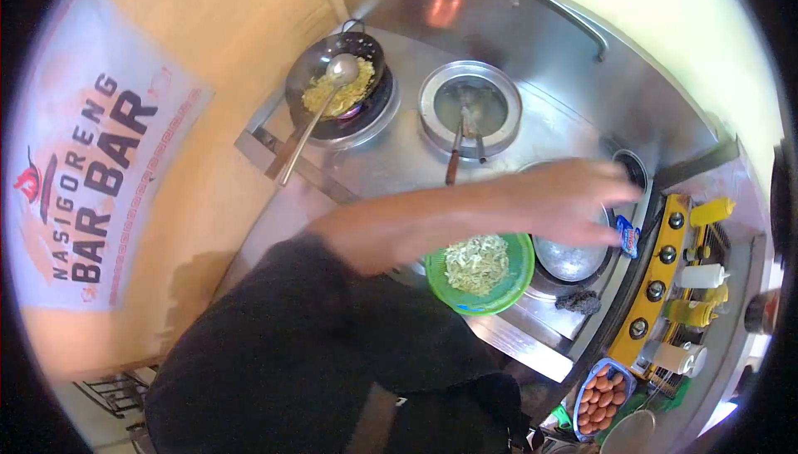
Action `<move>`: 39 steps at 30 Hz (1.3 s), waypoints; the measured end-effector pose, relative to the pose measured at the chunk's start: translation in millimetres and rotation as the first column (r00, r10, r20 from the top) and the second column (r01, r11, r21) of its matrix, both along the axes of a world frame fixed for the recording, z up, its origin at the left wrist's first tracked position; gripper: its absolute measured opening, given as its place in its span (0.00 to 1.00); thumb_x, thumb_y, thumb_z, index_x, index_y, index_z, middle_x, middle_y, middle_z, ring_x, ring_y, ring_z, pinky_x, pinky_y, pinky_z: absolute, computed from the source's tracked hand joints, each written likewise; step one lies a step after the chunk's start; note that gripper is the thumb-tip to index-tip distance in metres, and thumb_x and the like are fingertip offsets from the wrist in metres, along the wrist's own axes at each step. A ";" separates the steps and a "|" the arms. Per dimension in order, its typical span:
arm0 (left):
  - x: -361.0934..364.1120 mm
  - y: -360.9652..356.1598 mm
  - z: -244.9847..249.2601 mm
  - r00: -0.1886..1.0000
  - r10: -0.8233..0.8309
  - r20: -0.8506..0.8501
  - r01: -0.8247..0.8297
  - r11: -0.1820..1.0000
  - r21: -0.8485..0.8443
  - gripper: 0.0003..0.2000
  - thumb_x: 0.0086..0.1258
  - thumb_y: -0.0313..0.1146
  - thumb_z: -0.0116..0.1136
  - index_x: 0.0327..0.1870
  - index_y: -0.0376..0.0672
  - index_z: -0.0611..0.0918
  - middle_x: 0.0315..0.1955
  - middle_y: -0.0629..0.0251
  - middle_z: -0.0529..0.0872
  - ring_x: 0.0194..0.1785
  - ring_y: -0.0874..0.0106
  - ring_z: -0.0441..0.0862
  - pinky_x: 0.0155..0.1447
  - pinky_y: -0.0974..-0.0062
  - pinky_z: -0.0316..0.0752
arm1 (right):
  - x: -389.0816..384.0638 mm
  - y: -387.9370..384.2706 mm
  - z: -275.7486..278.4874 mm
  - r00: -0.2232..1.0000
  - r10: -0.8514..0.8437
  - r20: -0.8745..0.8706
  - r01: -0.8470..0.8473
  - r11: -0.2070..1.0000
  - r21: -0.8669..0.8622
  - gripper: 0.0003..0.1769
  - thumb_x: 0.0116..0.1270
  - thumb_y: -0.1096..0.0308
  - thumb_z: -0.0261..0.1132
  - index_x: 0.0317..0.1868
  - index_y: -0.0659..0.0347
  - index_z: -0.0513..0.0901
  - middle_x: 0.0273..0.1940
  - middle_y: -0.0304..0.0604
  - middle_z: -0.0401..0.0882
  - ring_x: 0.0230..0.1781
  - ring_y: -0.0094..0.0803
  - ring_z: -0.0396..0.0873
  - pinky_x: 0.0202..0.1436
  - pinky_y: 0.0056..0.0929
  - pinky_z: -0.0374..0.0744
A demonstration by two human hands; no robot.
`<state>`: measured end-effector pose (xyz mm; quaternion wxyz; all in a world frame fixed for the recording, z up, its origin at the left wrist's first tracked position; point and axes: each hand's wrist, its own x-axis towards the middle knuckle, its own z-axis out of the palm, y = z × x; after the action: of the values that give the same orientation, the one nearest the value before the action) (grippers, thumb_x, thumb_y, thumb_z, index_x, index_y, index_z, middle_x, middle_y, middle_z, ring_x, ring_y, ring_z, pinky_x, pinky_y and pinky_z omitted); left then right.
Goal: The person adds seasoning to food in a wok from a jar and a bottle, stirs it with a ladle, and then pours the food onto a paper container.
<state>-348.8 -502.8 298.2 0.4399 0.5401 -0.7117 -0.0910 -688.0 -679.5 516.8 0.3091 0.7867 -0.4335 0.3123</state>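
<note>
Currently, one left hand (573,205), blurred, reaching across the surface (378,173), its fingers spreading apart, seemingly gripping nothing. One blue packet (628,236), lying just beside the fingertips; whether they are touching it, cannot tell. One green basket (529,275), sitting below the forearm and holding pale shredded food (477,265). One round metal vessel (573,260), resting partly beneath the hand. One dark scrubber (578,302), lying near that vessel. One black wok (304,72), standing well apart, containing yellowish food (353,88) and a ladle (342,69).
</note>
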 end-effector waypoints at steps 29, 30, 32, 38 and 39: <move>355.9 501.4 -25.8 0.871 0.465 -0.155 -0.404 0.860 0.313 0.44 0.43 0.39 0.75 0.64 0.40 0.64 0.54 0.50 0.75 0.58 0.56 0.75 0.61 0.65 0.69 | 615.4 464.6 -141.8 0.003 0.942 0.335 -0.470 -0.294 0.832 0.11 0.59 0.72 0.65 0.42 0.61 0.77 0.31 0.49 0.77 0.31 0.47 0.79 0.33 0.41 0.76; 363.4 506.4 -23.8 0.883 0.444 -0.152 -0.382 0.868 0.317 0.44 0.43 0.39 0.75 0.64 0.40 0.64 0.54 0.50 0.75 0.58 0.56 0.75 0.61 0.65 0.69 | 627.5 463.8 -143.7 -0.060 0.921 0.385 -0.488 -0.363 0.794 0.08 0.58 0.74 0.65 0.39 0.61 0.77 0.30 0.49 0.77 0.30 0.47 0.78 0.33 0.40 0.75; 381.4 516.8 -17.6 0.830 0.443 -0.339 -0.277 0.854 0.440 0.45 0.42 0.41 0.77 0.64 0.40 0.64 0.54 0.53 0.76 0.59 0.62 0.75 0.62 0.67 0.69 | 643.7 456.6 -138.0 -0.100 0.895 0.434 -0.520 -0.420 0.744 0.06 0.57 0.76 0.65 0.36 0.61 0.78 0.30 0.48 0.77 0.30 0.47 0.78 0.32 0.39 0.75; 456.5 524.2 -82.7 0.771 0.492 -0.405 -0.126 0.741 0.659 0.43 0.42 0.34 0.77 0.63 0.38 0.66 0.49 0.59 0.79 0.50 0.68 0.78 0.54 0.69 0.74 | 592.5 440.5 -119.9 0.058 0.807 0.588 -0.828 -0.291 0.480 0.12 0.57 0.76 0.68 0.44 0.63 0.82 0.44 0.46 0.82 0.44 0.31 0.82 0.49 0.27 0.80; 468.9 516.9 -92.8 0.715 0.599 -0.359 -0.136 0.623 0.770 0.40 0.43 0.33 0.76 0.61 0.37 0.67 0.46 0.59 0.80 0.47 0.70 0.79 0.51 0.70 0.76 | 578.3 439.6 -135.7 0.162 0.782 0.602 -0.842 -0.209 0.498 0.15 0.56 0.75 0.70 0.45 0.62 0.82 0.42 0.44 0.83 0.42 0.28 0.82 0.48 0.27 0.81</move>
<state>120.2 14.1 205.4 0.4087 0.7489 -0.3153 -0.4156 -109.8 -239.9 381.1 -0.3626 0.8971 0.0907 0.2357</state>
